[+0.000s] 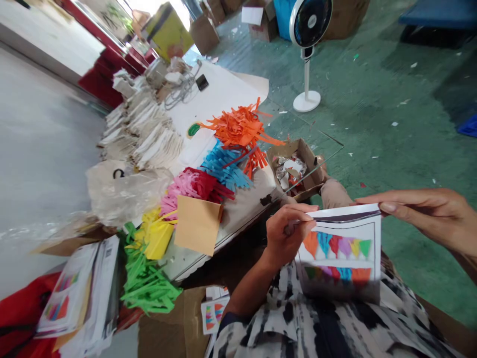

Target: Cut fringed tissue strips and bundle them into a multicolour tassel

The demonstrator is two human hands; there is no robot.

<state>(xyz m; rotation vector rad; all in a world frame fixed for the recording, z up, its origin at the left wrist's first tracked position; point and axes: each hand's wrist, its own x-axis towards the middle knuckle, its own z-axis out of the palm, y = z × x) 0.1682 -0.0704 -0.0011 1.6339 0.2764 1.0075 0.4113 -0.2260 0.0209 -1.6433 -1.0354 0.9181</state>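
A white card [345,248] bearing two rows of coloured paper pennants is held over my lap. My left hand [285,236] pinches the card's upper left corner, fingers closed on it. My right hand [428,214] grips the card's top right corner between thumb and fingers. The card stands roughly upright, its lower edge near my patterned clothing.
The table [242,211] at my left carries piles of cut paper strips: orange [240,127], blue [223,166], pink and red [194,186], yellow, green [145,281]. A small cardboard box of scraps [294,169] sits at its corner. Stacks of printed cards [78,293] lie near. A standing fan [308,30] is on the green floor.
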